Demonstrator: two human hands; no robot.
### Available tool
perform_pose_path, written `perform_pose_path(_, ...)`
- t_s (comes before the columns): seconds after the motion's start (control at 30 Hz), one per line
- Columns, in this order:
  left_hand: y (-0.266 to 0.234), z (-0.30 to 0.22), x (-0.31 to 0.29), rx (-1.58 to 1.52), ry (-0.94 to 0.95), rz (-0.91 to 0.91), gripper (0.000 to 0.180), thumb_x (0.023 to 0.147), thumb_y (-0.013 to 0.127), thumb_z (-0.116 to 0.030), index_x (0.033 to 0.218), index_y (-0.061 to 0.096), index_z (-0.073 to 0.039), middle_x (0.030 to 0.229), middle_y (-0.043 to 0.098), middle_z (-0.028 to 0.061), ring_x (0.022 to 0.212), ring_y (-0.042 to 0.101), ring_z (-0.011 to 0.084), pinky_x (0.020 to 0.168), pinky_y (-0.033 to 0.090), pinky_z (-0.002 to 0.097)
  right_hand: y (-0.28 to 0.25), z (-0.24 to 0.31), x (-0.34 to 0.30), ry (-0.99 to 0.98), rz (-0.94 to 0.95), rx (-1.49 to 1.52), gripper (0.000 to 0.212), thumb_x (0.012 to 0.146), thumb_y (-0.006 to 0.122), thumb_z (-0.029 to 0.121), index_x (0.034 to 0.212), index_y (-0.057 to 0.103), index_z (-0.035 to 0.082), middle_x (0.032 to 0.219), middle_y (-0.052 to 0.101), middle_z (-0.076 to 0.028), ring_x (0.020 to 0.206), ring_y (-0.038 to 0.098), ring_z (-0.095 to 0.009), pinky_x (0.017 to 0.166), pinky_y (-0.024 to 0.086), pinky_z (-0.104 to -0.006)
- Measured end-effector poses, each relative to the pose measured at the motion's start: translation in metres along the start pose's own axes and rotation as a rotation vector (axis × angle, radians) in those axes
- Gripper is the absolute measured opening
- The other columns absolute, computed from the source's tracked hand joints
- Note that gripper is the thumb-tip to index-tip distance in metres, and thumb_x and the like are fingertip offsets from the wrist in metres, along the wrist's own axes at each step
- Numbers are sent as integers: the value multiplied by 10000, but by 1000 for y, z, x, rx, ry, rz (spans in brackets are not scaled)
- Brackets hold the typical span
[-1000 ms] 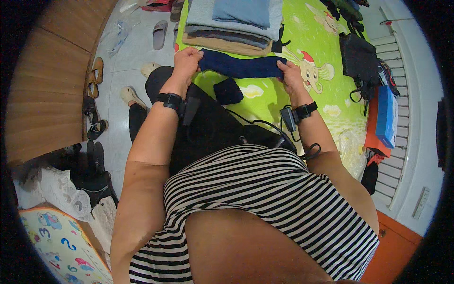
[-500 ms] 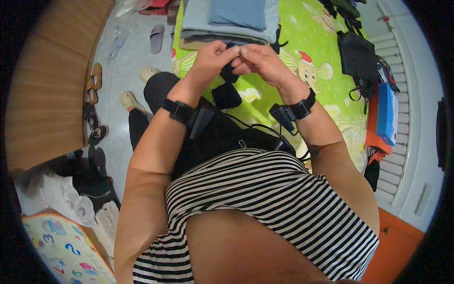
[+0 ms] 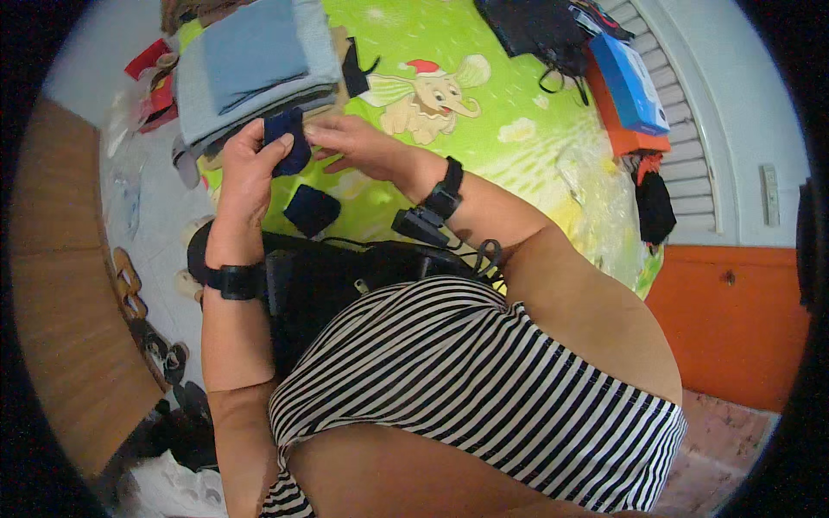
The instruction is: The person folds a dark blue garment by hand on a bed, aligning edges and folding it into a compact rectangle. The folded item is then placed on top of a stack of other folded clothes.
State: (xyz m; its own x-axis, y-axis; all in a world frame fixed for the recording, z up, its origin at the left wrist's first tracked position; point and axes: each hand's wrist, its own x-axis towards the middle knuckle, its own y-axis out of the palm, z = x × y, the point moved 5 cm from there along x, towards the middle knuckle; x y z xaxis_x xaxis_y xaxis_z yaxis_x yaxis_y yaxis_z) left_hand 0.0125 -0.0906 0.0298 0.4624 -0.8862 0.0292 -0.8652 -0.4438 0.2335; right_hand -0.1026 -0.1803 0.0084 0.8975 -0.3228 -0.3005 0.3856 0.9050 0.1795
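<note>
My left hand (image 3: 244, 173) is closed on a small folded navy cloth (image 3: 289, 157), thumb pressed on its front. Its exact kind is not clear; it may be a folded sock. At the cloth's right edge is my right hand (image 3: 367, 145), its fingers loosely bent and apart, the tips beside or just touching the fabric. A second dark navy cloth piece (image 3: 313, 211) lies folded on the bed just below my hands, by my black-clad leg. Beyond my hands sits a stack of folded light blue and grey cloth (image 3: 259, 60).
Under everything is a bright green bedspread (image 3: 509, 147) with a cartoon elephant. Toward the right are a black bag (image 3: 535, 26), a blue box (image 3: 629, 82), clear plastic wrap (image 3: 596, 198) and an orange cabinet (image 3: 725, 319). Shoes (image 3: 128, 281) stand on the floor at left.
The view has turned right, so everything shifts left in it. Both hands were together on the dark cloth; now the left one holds it folded, and the right has loosened from it.
</note>
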Motion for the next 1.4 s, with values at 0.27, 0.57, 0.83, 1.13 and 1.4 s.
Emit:
perform_pose_path(0.27,33,13,-9,-533,-289,252,359,817,573,-110,1159,507,-25,1107,582,89,985,586,208,850,486,335,-1,-5,-11,-178,34,441,428,810,629,282,1141,522,34,1017,610,-66,855,608,-199,782,496,-355)
perform_pose_path(0.57,7,34,-1,235,-177,-45,303,808,597,-35,1106,542,-38,980,609,49,840,588,138,741,481,261,-14,-13,-7,-356,-184,-393,315,822,624,302,747,642,-3,646,587,-26,593,515,-117,559,421,-291)
perform_pose_path(0.83,8,48,-23,-129,-356,148,285,763,607,-9,1046,573,-10,924,616,49,794,600,135,729,489,259,7,-15,-9,-116,161,-110,462,799,599,486,714,637,33,634,558,-21,563,475,-110,513,362,-272)
perform_pose_path(1.13,-50,61,-33,-122,-374,-293,275,841,559,-58,1107,528,7,991,615,103,851,622,217,759,516,335,-16,-72,65,-61,115,-842,590,804,552,499,1029,593,-45,943,629,-171,887,592,-256,793,466,-339)
perform_pose_path(1.4,-74,101,-57,-233,-559,-343,285,851,559,-110,1112,513,-3,1022,597,98,900,599,221,791,500,347,4,-154,97,108,418,-911,670,611,751,472,1019,604,-39,952,630,-201,862,605,-288,730,474,-371)
